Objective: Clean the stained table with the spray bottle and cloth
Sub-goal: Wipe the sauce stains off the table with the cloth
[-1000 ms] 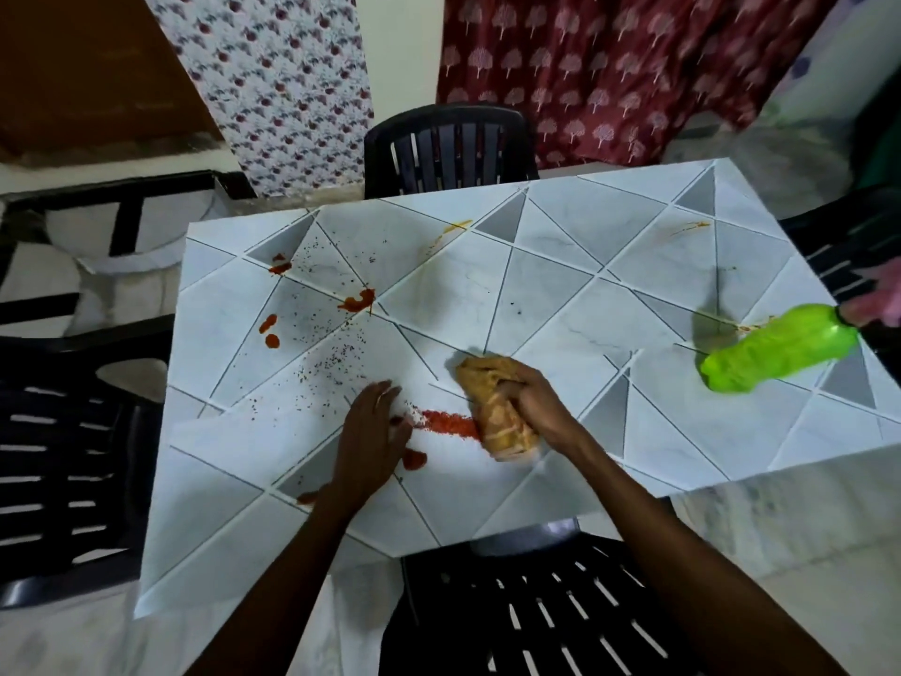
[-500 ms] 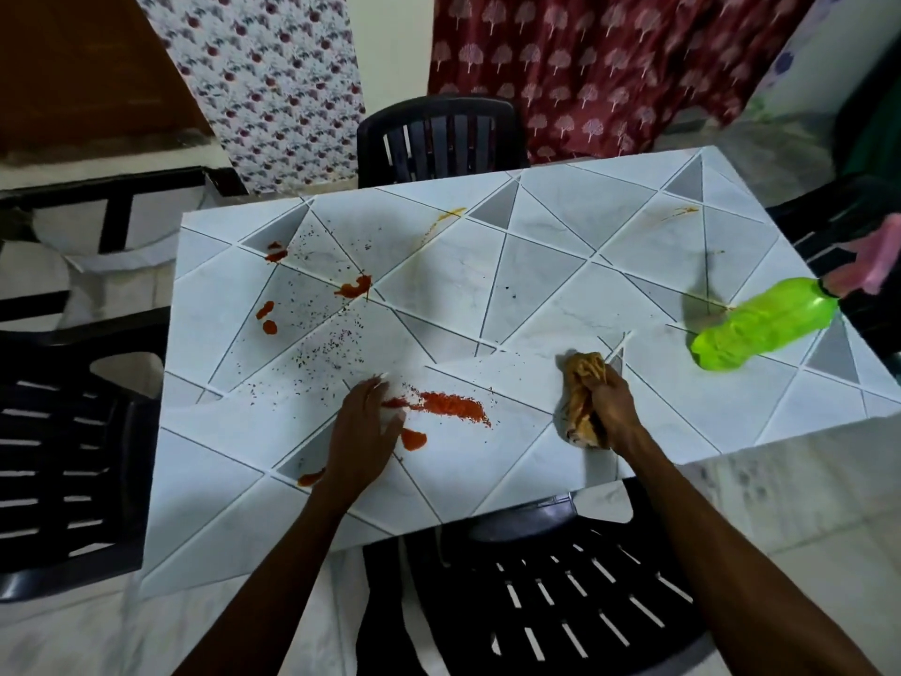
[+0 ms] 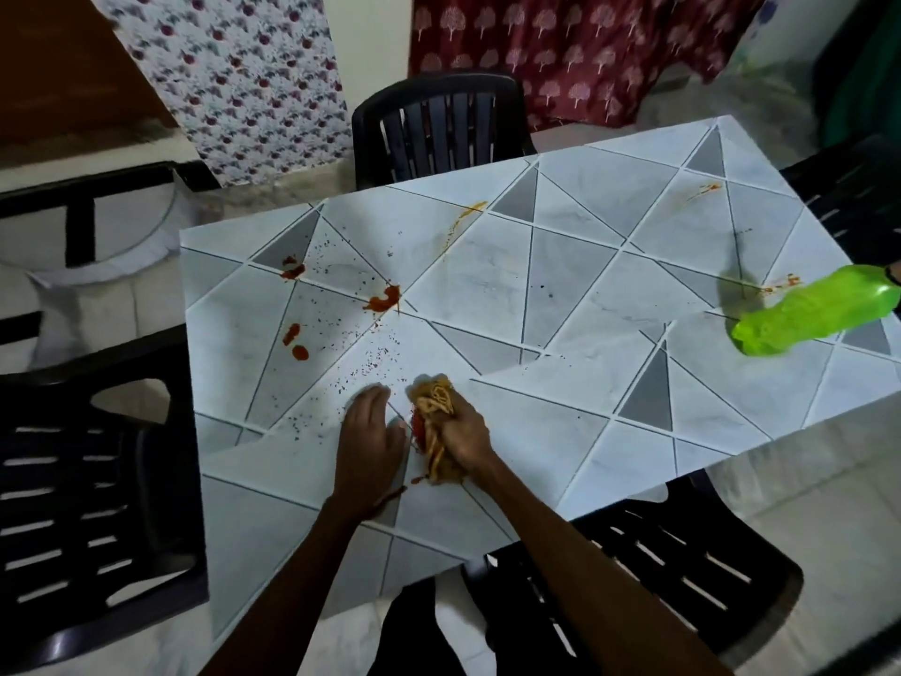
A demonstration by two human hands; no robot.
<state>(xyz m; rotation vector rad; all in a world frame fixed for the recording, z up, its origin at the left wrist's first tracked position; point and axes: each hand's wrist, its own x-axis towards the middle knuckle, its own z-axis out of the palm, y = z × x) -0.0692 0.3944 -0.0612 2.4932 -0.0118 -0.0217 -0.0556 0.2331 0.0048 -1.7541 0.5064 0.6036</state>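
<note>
On the stained table (image 3: pixel 560 265), your right hand (image 3: pixel 465 436) grips the bunched cloth (image 3: pixel 434 422); your left hand (image 3: pixel 370 439) rests flat beside it, fingers together.

Left hand (image 3: pixel 371 431) palm down, right hand (image 3: pixel 465 434) clenched round cloth (image 3: pixel 435 404)

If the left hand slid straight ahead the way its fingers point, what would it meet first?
Probably the scattered dark specks just ahead of the left hand, then the red sauce blob; depth along the table is hard to judge.
</note>
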